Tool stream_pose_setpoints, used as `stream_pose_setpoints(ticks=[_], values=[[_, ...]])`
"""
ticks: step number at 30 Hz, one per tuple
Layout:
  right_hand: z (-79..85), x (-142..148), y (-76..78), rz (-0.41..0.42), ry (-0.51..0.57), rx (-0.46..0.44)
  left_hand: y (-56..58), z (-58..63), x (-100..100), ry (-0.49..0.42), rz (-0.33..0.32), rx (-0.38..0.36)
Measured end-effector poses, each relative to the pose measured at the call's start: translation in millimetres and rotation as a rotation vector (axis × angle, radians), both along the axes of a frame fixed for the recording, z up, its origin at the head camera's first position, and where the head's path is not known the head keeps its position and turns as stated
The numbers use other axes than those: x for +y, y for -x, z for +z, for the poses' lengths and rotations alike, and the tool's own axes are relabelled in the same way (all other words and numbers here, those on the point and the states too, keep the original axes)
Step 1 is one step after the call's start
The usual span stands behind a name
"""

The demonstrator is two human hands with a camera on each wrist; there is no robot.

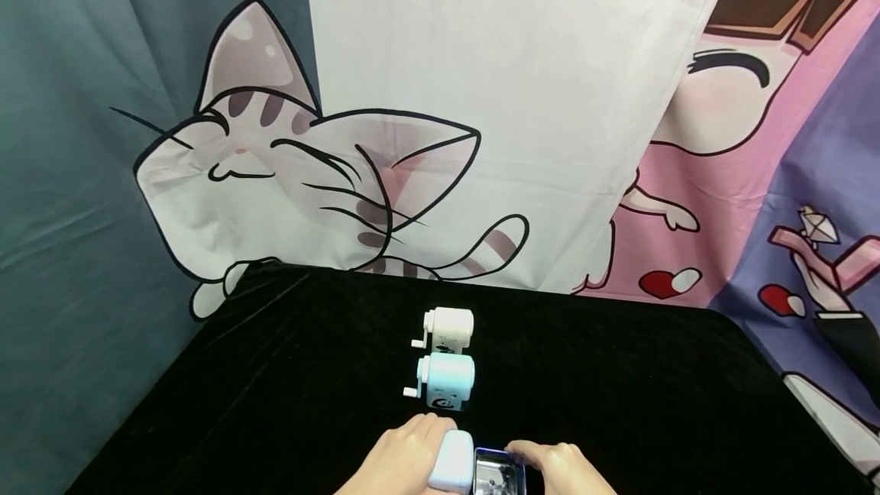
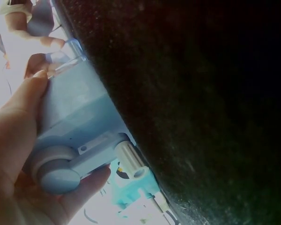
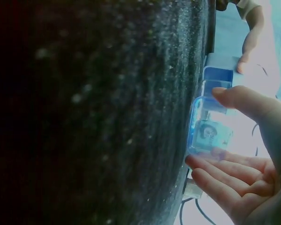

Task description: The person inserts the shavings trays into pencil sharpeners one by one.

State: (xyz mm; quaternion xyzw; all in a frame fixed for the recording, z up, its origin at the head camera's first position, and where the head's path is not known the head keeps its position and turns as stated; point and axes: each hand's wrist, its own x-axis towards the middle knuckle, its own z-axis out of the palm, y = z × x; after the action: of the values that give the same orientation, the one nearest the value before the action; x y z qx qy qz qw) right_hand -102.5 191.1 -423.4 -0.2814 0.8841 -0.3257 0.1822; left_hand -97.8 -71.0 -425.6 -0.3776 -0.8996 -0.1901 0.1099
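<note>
My left hand point(image 1: 406, 458) grips a pale blue crank pencil sharpener point(image 1: 454, 461), thumb on one side and fingers round the other. Its crank point(image 2: 98, 157) and ribbed knob point(image 2: 131, 159) point away from the right hand. Right beside the body is a clear blue-edged shavings drawer point(image 1: 499, 470), its hollow facing up in the head view. My right hand point(image 1: 567, 469) pinches this drawer between thumb point(image 3: 227, 97) and fingertips. Through its clear wall in the right wrist view shows a small printed picture. The drawer's end nearest the sharpener overlaps the body there.
A light blue crank sharpener point(image 1: 448, 380) stands just beyond my left hand, with a white one point(image 1: 450, 328) behind it. Both cranks stick out to the left. Black cloth point(image 1: 309, 380) covers the table, and a printed cartoon curtain point(image 1: 516, 98) hangs behind its far edge.
</note>
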Motion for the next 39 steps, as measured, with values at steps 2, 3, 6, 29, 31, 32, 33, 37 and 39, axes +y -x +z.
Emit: stream_pose_setpoints(ticks=[2, 3, 6, 29, 31, 32, 33, 37, 39], values=[[-0.5, -2, -0.1, 0.003, 0.003, 0.012, -0.1, 0.2, 0, 0.000, 0.002, 0.000], [-0.4, -3, -0.2, 0.005, 0.005, 0.015, -0.1, 0.5, 0, -0.001, 0.003, 0.002], [-0.7, -5, -0.2, 0.009, 0.005, 0.020, 0.1, 1.0, 1, -0.003, 0.008, 0.004], [-1.2, -18, 1.9, 0.056, 0.045, 0.102, 0.1, 2.9, 0, 0.021, 0.019, -0.026], [-1.0, -20, 2.0, 0.057, 0.042, 0.104, 0.1, 3.3, 0, 0.022, 0.019, -0.027], [-0.8, -21, 2.0, 0.059, 0.040, 0.108, 0.1, 3.7, 1, 0.023, 0.020, -0.030], [-0.6, -22, 2.0, 0.060, 0.039, 0.112, 0.3, 3.9, 1, 0.026, 0.020, -0.040], [-0.1, -24, 2.1, 0.074, 0.040, 0.141, 0.5, 4.9, 1, 0.029, 0.017, -0.069], [-0.2, -25, 2.3, 0.080, 0.041, 0.152, 0.5, 5.0, 1, 0.030, 0.016, -0.078]])
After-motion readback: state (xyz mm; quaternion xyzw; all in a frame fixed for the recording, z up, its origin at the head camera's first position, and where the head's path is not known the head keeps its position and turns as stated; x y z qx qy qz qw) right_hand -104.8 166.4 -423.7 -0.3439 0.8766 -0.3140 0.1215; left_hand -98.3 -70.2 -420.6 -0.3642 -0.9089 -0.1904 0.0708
